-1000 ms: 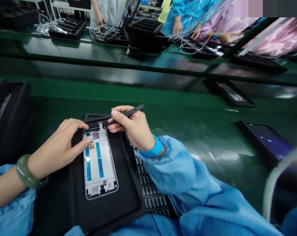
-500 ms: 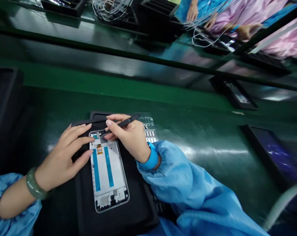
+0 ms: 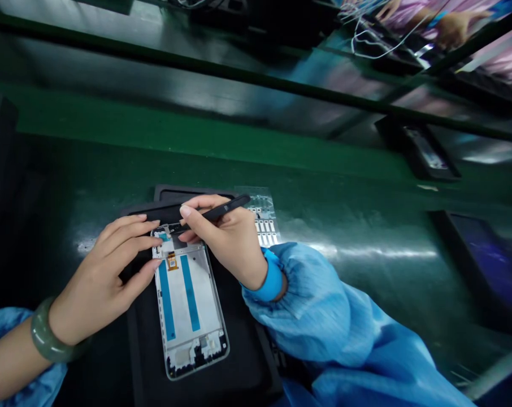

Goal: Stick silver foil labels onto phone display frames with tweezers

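A phone mid-frame (image 3: 205,299) with two blue adhesive strips and an orange flex connector (image 3: 172,262) lies on a black foam tray (image 3: 247,350). My left hand (image 3: 105,271), fingers stretched and apart, rests its fingertips along the upper left edge of the frame. In my right hand (image 3: 226,240), a pair of slim black tweezers (image 3: 226,209) is pinched between thumb and fingers. Their tip points down at the top end of the phone, where small parts sit; my fingers partly hide that spot.
Behind my right hand lies a clear sheet of small white labels (image 3: 265,226). Further right on the green bench are a black tray with a dark screen (image 3: 485,260) and another tray holding a phone part (image 3: 425,148). Across the rail, a co-worker's hand (image 3: 453,28) shows near white cables.
The camera view has shifted a little, so the far bench sits higher and further right. Both hands stay at the phone's top end, the tweezers still in my right hand.
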The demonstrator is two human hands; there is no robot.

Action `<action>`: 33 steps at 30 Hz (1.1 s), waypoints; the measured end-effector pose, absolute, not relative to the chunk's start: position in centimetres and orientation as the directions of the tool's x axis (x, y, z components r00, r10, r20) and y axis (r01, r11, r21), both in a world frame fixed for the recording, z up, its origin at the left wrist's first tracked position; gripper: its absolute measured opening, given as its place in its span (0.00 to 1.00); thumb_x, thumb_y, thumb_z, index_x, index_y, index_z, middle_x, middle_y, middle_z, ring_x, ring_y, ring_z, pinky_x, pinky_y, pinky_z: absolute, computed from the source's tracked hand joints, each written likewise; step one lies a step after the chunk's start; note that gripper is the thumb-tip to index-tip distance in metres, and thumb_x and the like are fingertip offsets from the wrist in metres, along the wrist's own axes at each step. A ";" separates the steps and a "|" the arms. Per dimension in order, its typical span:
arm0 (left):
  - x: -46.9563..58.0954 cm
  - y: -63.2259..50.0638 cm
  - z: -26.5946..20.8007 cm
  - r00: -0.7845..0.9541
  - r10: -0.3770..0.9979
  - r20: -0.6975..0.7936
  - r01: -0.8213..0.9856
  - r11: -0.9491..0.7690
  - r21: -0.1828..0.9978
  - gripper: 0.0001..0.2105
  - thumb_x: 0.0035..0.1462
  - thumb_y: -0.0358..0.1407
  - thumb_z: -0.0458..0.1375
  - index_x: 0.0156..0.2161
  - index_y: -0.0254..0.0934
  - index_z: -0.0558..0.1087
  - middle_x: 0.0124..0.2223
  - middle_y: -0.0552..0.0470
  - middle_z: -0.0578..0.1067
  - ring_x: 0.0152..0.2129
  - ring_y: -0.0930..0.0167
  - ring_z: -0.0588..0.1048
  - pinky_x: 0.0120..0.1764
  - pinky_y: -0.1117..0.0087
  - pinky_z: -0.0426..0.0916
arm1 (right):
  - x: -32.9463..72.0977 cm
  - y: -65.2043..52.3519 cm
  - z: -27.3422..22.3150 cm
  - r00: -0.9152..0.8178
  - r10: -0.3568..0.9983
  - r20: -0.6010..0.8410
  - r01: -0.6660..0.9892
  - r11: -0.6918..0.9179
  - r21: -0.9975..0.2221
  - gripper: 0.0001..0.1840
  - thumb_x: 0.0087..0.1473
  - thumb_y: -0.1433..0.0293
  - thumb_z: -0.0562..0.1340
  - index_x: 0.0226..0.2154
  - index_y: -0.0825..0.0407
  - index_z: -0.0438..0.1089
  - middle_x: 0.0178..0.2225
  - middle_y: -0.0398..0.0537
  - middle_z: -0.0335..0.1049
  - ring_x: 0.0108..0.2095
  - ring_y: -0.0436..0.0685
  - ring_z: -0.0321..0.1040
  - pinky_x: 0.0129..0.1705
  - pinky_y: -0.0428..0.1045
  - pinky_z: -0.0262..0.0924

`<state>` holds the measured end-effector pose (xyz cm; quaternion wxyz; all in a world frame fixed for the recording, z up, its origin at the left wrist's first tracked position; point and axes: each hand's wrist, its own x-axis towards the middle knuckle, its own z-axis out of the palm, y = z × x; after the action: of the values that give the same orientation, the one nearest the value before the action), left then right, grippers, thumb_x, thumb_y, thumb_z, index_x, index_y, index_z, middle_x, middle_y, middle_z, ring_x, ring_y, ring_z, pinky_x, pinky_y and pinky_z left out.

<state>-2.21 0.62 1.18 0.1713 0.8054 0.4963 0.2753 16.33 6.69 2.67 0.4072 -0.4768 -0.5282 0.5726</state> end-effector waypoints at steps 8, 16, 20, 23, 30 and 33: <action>-2.2 0.6 1.1 0.359 0.894 0.269 0.714 -0.448 0.538 0.11 0.55 0.33 0.57 0.45 0.38 0.68 0.50 0.49 0.69 0.54 0.66 0.62 0.56 0.60 0.58 | 16.5 6.6 2.3 -0.225 0.972 -0.068 0.093 -0.048 -0.995 0.11 0.48 0.62 0.64 0.31 0.54 0.71 0.26 0.41 0.72 0.22 0.49 0.73 0.22 0.40 0.68; -2.2 0.6 1.2 0.344 0.896 0.283 0.712 -0.445 0.543 0.11 0.55 0.34 0.57 0.44 0.39 0.68 0.50 0.49 0.69 0.53 0.66 0.63 0.56 0.59 0.59 | 16.4 6.6 2.3 -0.225 0.973 -0.055 0.087 -0.036 -0.996 0.12 0.48 0.62 0.64 0.33 0.54 0.71 0.29 0.42 0.73 0.22 0.49 0.73 0.22 0.40 0.68; -2.2 0.6 1.1 0.334 0.898 0.286 0.713 -0.439 0.547 0.12 0.54 0.34 0.58 0.45 0.40 0.68 0.51 0.50 0.69 0.54 0.66 0.62 0.56 0.59 0.59 | 16.4 6.7 2.3 -0.228 0.972 -0.049 0.078 -0.032 -0.996 0.14 0.48 0.62 0.64 0.35 0.54 0.71 0.31 0.43 0.74 0.22 0.49 0.73 0.22 0.40 0.68; -2.3 0.6 1.0 0.333 0.898 0.289 0.714 -0.440 0.545 0.11 0.54 0.35 0.58 0.44 0.40 0.68 0.50 0.50 0.69 0.54 0.65 0.62 0.56 0.58 0.59 | 16.4 6.7 2.2 -0.235 0.971 -0.049 0.089 -0.029 -0.996 0.14 0.49 0.62 0.64 0.36 0.54 0.71 0.30 0.44 0.74 0.22 0.49 0.73 0.22 0.41 0.68; -2.3 0.7 1.0 0.359 0.890 0.283 0.725 -0.456 0.516 0.12 0.55 0.34 0.57 0.45 0.41 0.67 0.51 0.49 0.69 0.54 0.63 0.62 0.55 0.54 0.60 | 16.5 6.7 1.9 -0.253 0.967 -0.037 0.121 -0.006 -0.993 0.15 0.50 0.60 0.62 0.37 0.53 0.71 0.37 0.46 0.74 0.23 0.48 0.73 0.23 0.41 0.68; -2.4 0.7 1.1 0.377 0.880 0.287 0.729 -0.474 0.494 0.12 0.55 0.34 0.57 0.45 0.40 0.67 0.50 0.48 0.69 0.53 0.63 0.63 0.55 0.54 0.60 | 16.4 6.7 1.9 -0.258 0.965 -0.035 0.135 0.000 -0.991 0.15 0.50 0.60 0.62 0.37 0.53 0.71 0.37 0.46 0.74 0.24 0.49 0.73 0.23 0.41 0.68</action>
<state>-2.37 0.69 1.08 0.1440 0.8173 0.4923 0.2625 16.44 6.73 1.90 0.3908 -0.4670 -0.5894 0.5309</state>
